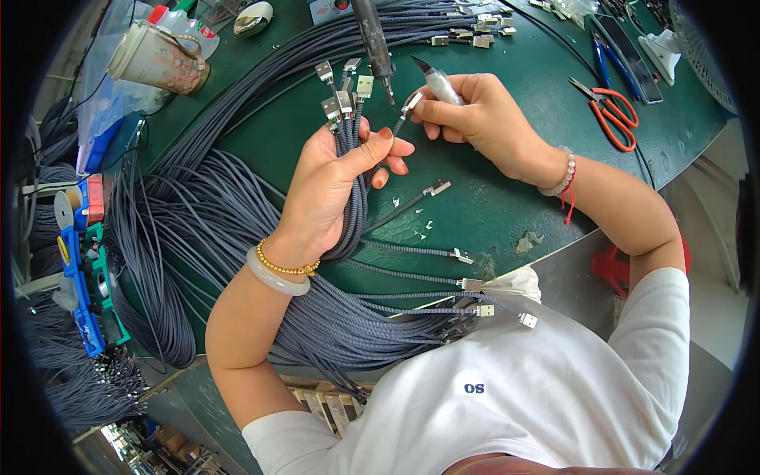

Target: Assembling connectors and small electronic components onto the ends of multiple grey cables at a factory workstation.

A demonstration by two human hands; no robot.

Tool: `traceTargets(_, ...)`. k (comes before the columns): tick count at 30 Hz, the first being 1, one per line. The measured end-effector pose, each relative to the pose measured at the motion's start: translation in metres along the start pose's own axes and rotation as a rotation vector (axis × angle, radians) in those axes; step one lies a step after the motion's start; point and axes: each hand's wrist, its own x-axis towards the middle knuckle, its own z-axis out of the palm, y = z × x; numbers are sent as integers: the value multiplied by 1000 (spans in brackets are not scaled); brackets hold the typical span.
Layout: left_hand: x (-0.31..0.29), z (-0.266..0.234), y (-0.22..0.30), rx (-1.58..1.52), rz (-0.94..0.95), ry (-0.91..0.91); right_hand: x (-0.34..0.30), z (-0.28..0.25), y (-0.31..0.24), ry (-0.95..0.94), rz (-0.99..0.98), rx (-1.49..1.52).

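Centrally, left hand [332, 168] fingers wrap bunched cables [354, 218], likely keeping plugs [343, 103] handy; right hand [487, 123] fingers pinch one plug [412, 102], knife [442, 85] tucked alongside.

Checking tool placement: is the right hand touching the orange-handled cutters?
Apart: the head view shows green tabletop between the right hand and orange-handled cutters.

Shiny metal plugs [364, 86], matt cables [355, 212]

A phone [628, 60] lies well right of a mug [161, 63].
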Motion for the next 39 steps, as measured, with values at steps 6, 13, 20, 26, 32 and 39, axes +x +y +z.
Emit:
traceTargets(6, 3, -6, -3, 43, 18, 60, 8, -3, 4, -21, 20, 220)
traceTargets(13, 5, -11, -1, 132, 44, 109, 8, -1, -5, -97, -38, 149)
traceTargets(20, 6, -8, 5, -4, -26, 60, 14, -5, 4, -58, -216, 107)
traceTargets(26, 10, -9, 1, -52, -87, -34, 20, -8, 3, -4, -98, 152)
traceTargets(32, 15, -6, 1, 29, -95, -16, 22, -14, 7, -67, -121, 103)
traceTargets(39, 20, -4, -3, 25, -41, 18, 20, -18, 7, -47, -188, 57)
